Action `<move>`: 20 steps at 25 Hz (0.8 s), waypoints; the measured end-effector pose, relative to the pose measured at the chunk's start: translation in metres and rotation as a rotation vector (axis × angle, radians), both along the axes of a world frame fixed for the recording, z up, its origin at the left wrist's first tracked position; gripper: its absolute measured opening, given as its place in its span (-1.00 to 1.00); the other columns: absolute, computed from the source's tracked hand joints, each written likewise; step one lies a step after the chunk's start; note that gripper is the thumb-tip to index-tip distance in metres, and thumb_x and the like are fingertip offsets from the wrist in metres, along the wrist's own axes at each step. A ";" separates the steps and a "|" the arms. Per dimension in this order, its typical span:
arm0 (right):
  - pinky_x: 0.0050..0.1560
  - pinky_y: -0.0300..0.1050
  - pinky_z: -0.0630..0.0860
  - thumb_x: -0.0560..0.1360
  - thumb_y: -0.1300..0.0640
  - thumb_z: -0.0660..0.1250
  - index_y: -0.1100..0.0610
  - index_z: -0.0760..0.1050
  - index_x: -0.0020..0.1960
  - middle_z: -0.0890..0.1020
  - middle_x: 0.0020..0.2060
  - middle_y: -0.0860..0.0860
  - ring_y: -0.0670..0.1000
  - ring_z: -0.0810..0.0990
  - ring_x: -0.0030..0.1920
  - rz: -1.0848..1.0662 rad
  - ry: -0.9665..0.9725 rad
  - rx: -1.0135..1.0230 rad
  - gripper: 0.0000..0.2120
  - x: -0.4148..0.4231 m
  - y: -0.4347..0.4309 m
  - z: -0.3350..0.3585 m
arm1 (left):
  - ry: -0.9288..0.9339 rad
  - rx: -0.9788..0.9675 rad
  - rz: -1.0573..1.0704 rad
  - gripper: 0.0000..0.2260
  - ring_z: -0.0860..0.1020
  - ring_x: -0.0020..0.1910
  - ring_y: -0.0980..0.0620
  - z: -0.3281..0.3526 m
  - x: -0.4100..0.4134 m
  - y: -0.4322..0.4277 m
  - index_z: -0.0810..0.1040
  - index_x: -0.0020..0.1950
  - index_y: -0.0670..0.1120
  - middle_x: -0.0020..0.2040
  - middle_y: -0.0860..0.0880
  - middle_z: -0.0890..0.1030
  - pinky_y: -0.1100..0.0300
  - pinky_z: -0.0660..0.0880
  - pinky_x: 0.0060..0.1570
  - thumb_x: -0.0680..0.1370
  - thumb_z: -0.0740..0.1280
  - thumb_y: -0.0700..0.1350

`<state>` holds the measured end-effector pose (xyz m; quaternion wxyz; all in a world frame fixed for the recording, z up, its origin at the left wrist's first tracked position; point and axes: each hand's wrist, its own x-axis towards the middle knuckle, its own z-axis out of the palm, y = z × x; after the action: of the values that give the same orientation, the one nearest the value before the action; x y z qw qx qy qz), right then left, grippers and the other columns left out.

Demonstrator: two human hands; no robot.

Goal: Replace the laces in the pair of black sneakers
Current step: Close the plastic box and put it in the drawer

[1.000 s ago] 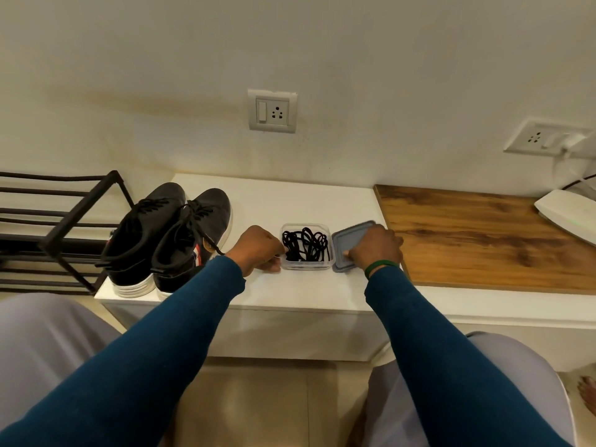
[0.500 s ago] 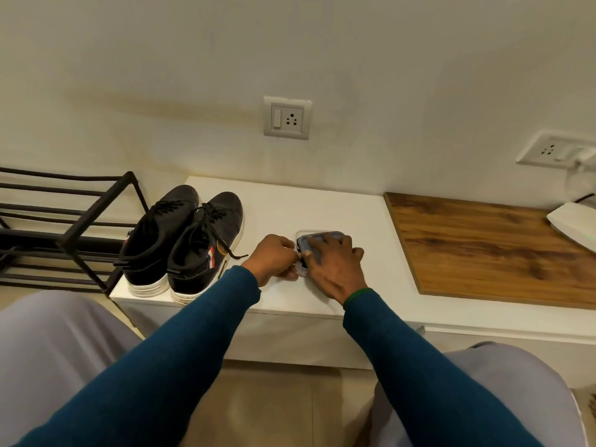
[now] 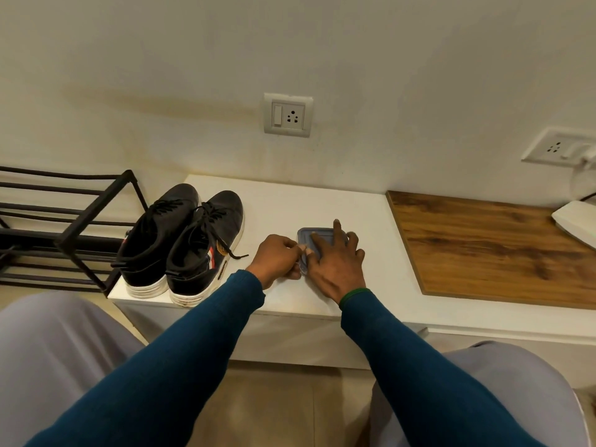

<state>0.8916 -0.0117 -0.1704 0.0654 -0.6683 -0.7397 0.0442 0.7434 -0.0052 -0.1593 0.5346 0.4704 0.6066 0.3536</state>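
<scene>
Now right hand point(image 3: 335, 266) flat on lid point(image 3: 319, 235) — left hand point(image 3: 279, 258) pinches container point(image 3: 303, 269) edge; sneakers point(image 3: 180, 240) at bench point(image 3: 290, 201) left edge.

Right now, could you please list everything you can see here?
sneakers: two, black with white soles, laced, side by side at bench's left end
lidded container: one, clear with grey-blue top, mid-bench
bench: one, white, against wall
wooden panel: one, brown, on bench's right part
shoe rack: one, black, left of bench
wall sockets: two, white, one above bench, one far right
flat device: one, white, right edge, cut off
left hand: one, teal sleeve, grips container's left side
right hand: one, teal sleeve, fingers flat on its top
</scene>
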 end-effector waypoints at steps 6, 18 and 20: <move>0.47 0.30 0.02 0.63 -0.22 -0.10 -0.05 -0.04 0.61 0.02 0.59 0.18 0.33 -0.07 0.56 -0.018 -0.030 -0.006 -0.40 -0.004 0.000 -0.017 | 0.301 0.114 0.030 -0.78 0.58 -0.36 0.01 -0.005 0.012 0.003 0.62 -0.20 -0.25 -0.31 -0.14 0.62 0.20 0.55 -0.32 0.60 0.30 -0.22; -0.37 -0.01 0.36 0.66 0.00 0.13 0.06 0.33 -0.43 0.44 -0.48 -0.02 -0.03 0.40 -0.43 -0.182 0.861 0.048 -0.52 -0.021 -0.130 -0.046 | 1.110 0.623 -0.302 -0.60 0.43 0.22 -0.21 -0.057 -0.031 -0.053 0.48 0.34 -0.17 0.30 -0.18 0.48 -0.07 0.38 0.21 0.65 0.15 0.06; -0.31 0.00 0.49 0.65 -0.06 0.13 0.14 0.51 -0.30 0.54 -0.38 0.04 -0.01 0.47 -0.38 -0.506 1.057 -0.341 -0.55 -0.021 -0.155 -0.111 | 1.098 0.648 -0.273 -0.60 0.43 0.24 -0.20 -0.061 -0.033 -0.055 0.45 0.37 -0.17 0.31 -0.18 0.46 -0.07 0.36 0.25 0.64 0.14 0.04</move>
<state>0.8705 -0.1664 -0.2812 0.3243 -0.7119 -0.4077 0.4710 0.7108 -0.0599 -0.2201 0.0183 0.7927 0.5890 0.1559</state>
